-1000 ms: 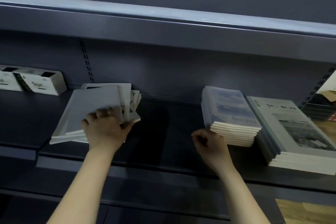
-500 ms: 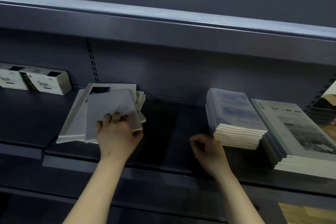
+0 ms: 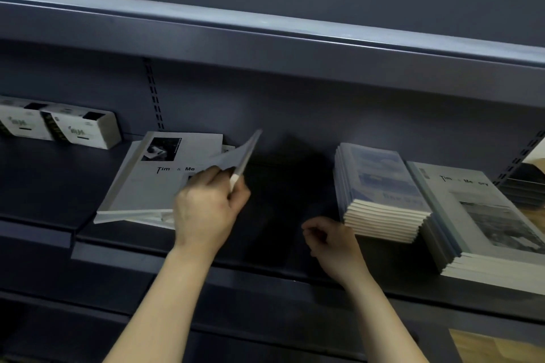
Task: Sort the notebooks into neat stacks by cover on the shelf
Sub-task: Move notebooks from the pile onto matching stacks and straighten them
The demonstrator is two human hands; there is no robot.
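Since half a second earlier, the thin grey notebook (image 3: 237,156) had risen off the loose pile of grey-covered notebooks (image 3: 153,186) and tilted onto its edge, baring a cover with a black photo. Two white cardboard boxes (image 3: 79,130) sat far left on the dark metal shelf (image 3: 280,200). At the pile's right, the left hand (image 3: 206,209) had its grip pinched on the raised notebook's lower corner. The right hand (image 3: 333,242) hung loosely curled, gripping nothing, just beside a neat stack of blue-covered notebooks (image 3: 380,183). A second stack of grey-covered notebooks (image 3: 483,221) touched that stack's right side.
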